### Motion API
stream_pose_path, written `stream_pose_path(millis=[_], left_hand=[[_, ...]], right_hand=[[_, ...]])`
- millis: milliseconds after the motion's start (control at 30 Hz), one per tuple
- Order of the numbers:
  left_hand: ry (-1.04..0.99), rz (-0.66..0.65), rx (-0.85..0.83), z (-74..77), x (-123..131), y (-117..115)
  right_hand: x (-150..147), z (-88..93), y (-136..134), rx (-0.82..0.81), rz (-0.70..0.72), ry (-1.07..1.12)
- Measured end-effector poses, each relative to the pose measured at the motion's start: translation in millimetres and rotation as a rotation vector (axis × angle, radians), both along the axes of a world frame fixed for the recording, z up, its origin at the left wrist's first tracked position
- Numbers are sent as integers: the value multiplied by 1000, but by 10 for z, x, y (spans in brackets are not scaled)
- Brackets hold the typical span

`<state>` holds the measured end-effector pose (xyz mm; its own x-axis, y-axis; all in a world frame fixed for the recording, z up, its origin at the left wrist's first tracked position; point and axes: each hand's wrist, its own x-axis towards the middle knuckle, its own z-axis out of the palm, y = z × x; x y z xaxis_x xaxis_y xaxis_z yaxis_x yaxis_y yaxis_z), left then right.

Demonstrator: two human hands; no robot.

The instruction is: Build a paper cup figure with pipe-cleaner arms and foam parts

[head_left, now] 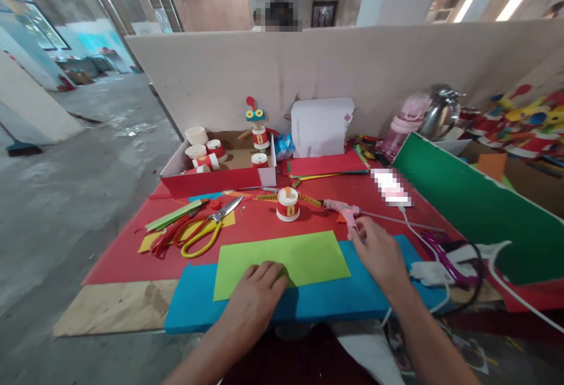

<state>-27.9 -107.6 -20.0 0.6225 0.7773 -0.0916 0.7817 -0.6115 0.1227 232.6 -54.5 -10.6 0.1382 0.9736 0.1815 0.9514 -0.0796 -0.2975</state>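
Note:
My left hand [258, 294] rests palm down on a sheet of light green paper [282, 255], its fingers laid over the near edge. Under that paper is a blue sheet or board [194, 297] along the front of the table. My right hand [379, 253] pinches the handle of a pink hot glue gun [343, 210] whose nozzle points left. Just beyond the green paper stands a small red and white paper cup [288, 207], upside down, with a spring-like folded paper arm on each side and an orange bit on top. The nozzle is close to its right arm.
Scissors [211, 229] and paper strips [174, 216] lie to the left. Behind are a box [215, 179] of cups and a finished cup figure [259, 135]. On the right are a phone [391, 187], a white power adapter with cables [429, 273], and a green-sided box [462, 203].

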Motion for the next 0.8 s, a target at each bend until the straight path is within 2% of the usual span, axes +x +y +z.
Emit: stream_pose_path(millis=[100,233,500,667,800], left_hand=[[-16,20,11,-35,7,-21],[-42,39,12,-63,18,-30],[-101,59,73,-247,-15,-57],[-90,69,60,-255,-14,-62],[-113,23,68,-222,-41,-54]], right_hand=[[42,96,194,-277,-109,-138],[-20,137,296,-410,-156,-145],[28,200,411,-381,-281,-180],[53,163,491,-414,-307,-189],[75,135,486,-407,-278,-206]])
